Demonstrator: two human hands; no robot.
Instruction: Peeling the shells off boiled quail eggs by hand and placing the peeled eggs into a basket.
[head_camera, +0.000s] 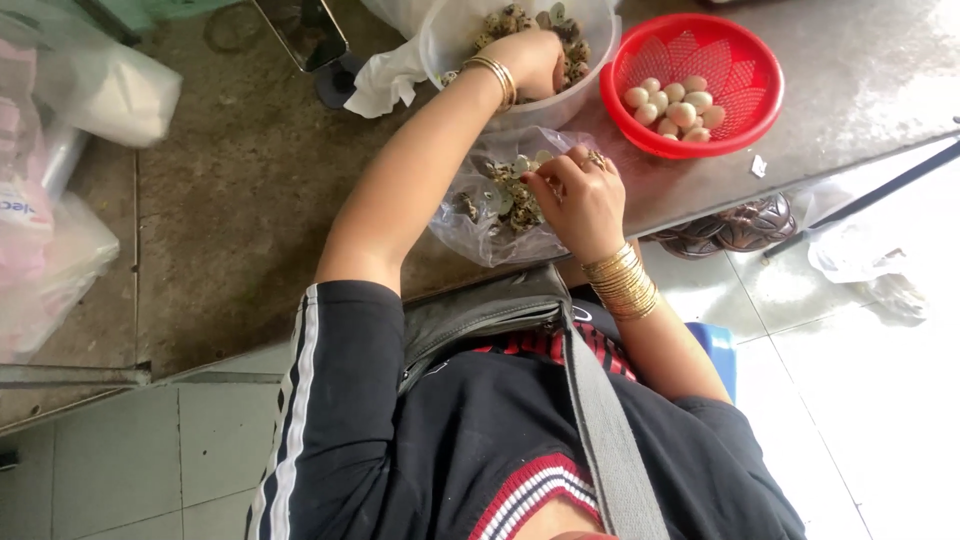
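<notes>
Closest to the lens, at the bottom of the frame, are a black striped-sleeve top and a grey bag strap (610, 440). Above them, the person's right hand (580, 195) pinches a small speckled quail egg (522, 166) between its fingertips, its grip pressed together directly over a clear plastic bag (480, 235) at the desk's near edge, likely so that shell bits drop into it. The left hand (535, 58) is sunk into a clear plastic tub (590, 95) of unpeeled quail eggs at the top centre; whether its grip is spread or closed cannot be told. Just right of the tub, a red plastic basket (640, 125) holds pale peeled eggs (676, 108), kept apart from the shells. The grey desk (860, 70) carries all three.
</notes>
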